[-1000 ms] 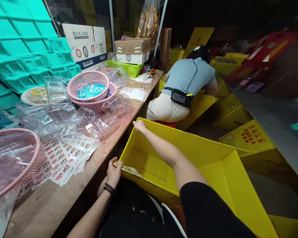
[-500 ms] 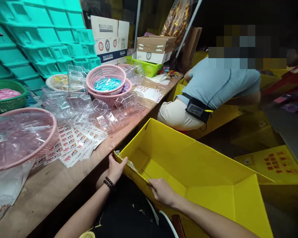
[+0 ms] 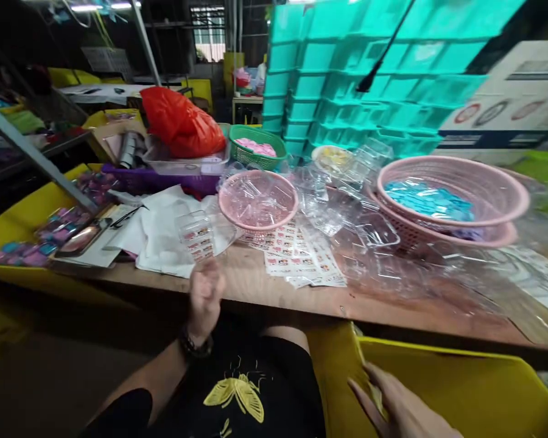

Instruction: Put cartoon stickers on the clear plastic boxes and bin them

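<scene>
My right hand [image 3: 395, 401] grips the near upper edge of a yellow box [image 3: 452, 377], with the thumb on one side and the fingers on the other. My left hand [image 3: 205, 292] is raised at the table's front edge, and motion smears its fingers. Just beyond it a clear plastic case [image 3: 196, 234] lies over printed stickers and white paper [image 3: 158, 228]. Sticker sheets [image 3: 296, 258] are fanned out in front of a pink basket [image 3: 258, 225] that holds clear plastic cases.
At the right, stacked pink baskets [image 3: 452, 167] hold blue pieces. Clear cases [image 3: 369, 228] are scattered across the wooden table [image 3: 246, 280]. Behind stand teal bins [image 3: 324, 67] and a red bag [image 3: 180, 121]. A yellow box of packed items [image 3: 9, 228] is at the left.
My view has swung left, and the co-worker is out of frame. My left hand has let go of the yellow box and risen to the table edge. The right hand still holds the box.
</scene>
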Motion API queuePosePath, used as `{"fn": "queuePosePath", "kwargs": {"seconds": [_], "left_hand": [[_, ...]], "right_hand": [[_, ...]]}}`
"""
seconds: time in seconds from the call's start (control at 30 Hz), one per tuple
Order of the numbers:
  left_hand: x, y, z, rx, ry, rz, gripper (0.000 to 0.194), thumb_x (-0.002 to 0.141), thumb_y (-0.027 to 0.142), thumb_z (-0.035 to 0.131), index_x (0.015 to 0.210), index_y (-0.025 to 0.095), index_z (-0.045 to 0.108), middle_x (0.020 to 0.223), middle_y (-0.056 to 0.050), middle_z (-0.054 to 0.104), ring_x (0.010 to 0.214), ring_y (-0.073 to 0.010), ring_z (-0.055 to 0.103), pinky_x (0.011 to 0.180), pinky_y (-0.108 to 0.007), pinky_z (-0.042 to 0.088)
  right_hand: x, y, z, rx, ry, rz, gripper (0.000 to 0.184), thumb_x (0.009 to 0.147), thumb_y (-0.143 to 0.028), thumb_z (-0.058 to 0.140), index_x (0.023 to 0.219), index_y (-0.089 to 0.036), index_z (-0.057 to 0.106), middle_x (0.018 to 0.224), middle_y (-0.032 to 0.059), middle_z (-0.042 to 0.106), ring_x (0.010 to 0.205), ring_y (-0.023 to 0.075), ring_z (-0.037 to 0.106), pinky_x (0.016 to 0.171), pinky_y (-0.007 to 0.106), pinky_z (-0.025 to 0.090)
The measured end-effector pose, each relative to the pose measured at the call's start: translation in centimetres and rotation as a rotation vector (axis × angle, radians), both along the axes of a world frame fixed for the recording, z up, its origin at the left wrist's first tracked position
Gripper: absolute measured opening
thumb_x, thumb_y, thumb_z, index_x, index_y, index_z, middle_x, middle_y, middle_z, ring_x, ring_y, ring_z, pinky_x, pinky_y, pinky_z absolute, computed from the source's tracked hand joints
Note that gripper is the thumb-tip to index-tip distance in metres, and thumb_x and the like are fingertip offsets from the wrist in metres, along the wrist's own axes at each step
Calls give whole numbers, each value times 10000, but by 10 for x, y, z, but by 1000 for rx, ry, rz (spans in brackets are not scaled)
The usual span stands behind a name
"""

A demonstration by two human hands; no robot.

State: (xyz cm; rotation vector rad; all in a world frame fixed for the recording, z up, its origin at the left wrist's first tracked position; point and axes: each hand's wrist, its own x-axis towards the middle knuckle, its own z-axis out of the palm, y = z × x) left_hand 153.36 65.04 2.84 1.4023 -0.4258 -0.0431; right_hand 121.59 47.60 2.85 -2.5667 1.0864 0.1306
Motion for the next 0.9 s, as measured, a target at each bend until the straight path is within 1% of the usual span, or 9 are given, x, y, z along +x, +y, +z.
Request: {"fn": "queuePosePath", "kwargs": {"seconds": [0.07,0.1,0.17,0.23,0.33,0.43,0.53,0.73,0.9], "left_hand": [[43,11,-10,-34,-98,386,597,837,410,668,1359,211,460,1450,-148,470,1353,-272,471,1160,-430,366],[62,14,-14,-27,-110,470,649,840,424,659,1399,206,414,1503,-156,405,1396,-276,419,1193,-437,313],[92,11,-21,-16,-83,477,680,880,466,591,1452,190,349,1547,-179,346,1438,-277,368,1215,-438,269],[113,2,-24,-12,-42,394,707,909,511,533,1488,179,299,1554,-199,350,1441,-277,379,1197,-438,304],[131,-15,-28,-21,16,278,724,922,589,480,1496,181,309,1528,-201,414,1379,-274,478,1115,-414,424],[140,-23,-32,-19,63,351,723,893,687,448,1378,152,485,1447,-206,518,1318,-287,541,1085,-387,452],[138,-19,-29,-50,88,425,779,896,746,321,1311,127,545,1355,-214,589,1253,-293,591,1057,-393,469],[102,-31,19,-455,78,391,730,952,683,235,1324,131,535,1268,-154,637,1159,-259,642,997,-373,512],[76,-68,26,-358,184,347,665,992,591,236,1257,76,561,1251,-172,638,1175,-254,627,1028,-378,483]], "right_hand": [[95,-4,25,134,-314,244,374,907,-505,514,1236,-353,610,1221,134,690,1115,331,677,942,520,547],[148,-2,32,256,-416,367,443,908,-521,526,1305,-329,563,1239,128,673,1146,307,658,1001,503,523],[251,3,33,459,-565,533,758,820,-554,659,1462,-245,402,1432,165,529,1307,316,543,1097,517,452],[334,7,22,545,-640,552,1157,647,-568,818,1556,-185,213,1600,216,278,1464,368,339,1199,556,296],[403,15,-1,700,-696,610,1399,547,-629,864,1592,-207,35,1663,196,104,1534,355,170,1247,511,187],[417,28,-15,746,-771,669,1287,657,-697,768,1599,-226,29,1656,156,176,1529,316,202,1253,454,199],[407,43,-10,621,-863,664,1048,811,-693,623,1594,-207,125,1597,156,308,1490,321,289,1239,483,229],[384,46,31,309,-1113,718,774,908,-614,536,1555,-261,300,1456,116,504,1369,331,456,1159,519,367],[360,20,25,283,-1142,559,732,908,-592,532,1530,-240,372,1502,117,494,1397,293,452,1182,483,342]]}}
